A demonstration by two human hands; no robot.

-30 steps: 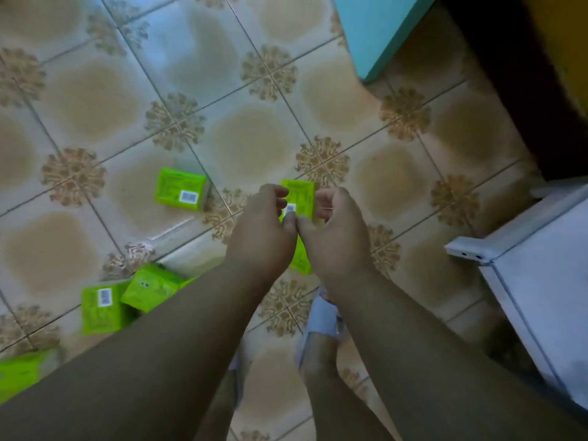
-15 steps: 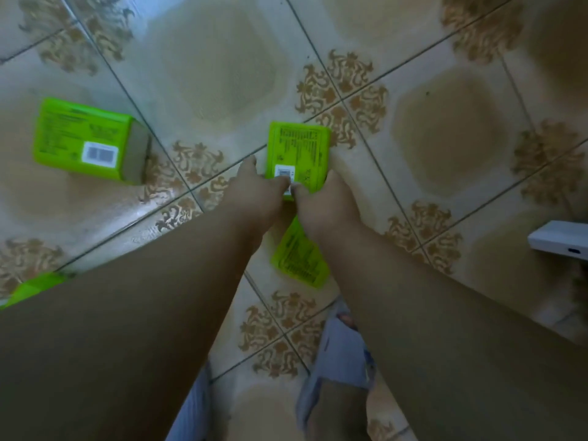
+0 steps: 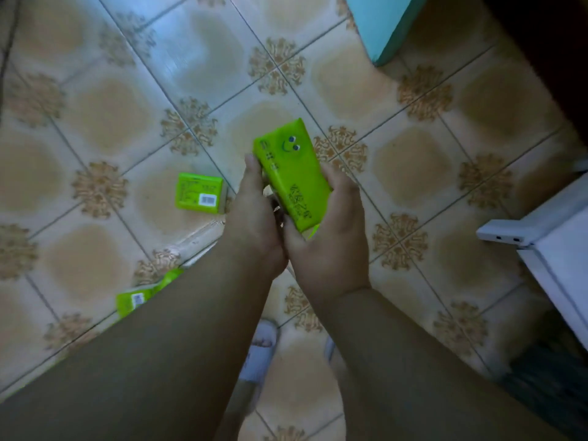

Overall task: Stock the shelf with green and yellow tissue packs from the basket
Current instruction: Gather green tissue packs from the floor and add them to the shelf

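Hands meet mid-frame: left hand (image 3: 254, 214) and right hand (image 3: 331, 237) both grasp a glossy green rectangular tissue pack (image 3: 291, 173), smiley uppermost, above the patterned tile floor (image 3: 105, 128). Another boxy pack (image 3: 199, 193) lies at nine o'clock.

- In the middle of the frame I see a green tissue pack (image 3: 291, 173) held between the left hand (image 3: 254, 218) and the right hand (image 3: 324, 240); its upper end carries a printed smiley face with two eyes and a curved mouth.
- Dark characters run along that pack's left edge and lower face, but I cannot read them.
- Left of centre, a second green tissue pack (image 3: 199, 193) lies on the floor with a white barcode label at its lower right corner; its small print is too blurred for me to read.
- At lower left, a third green pack (image 3: 133, 302) shows another white barcode label, digits illegible.
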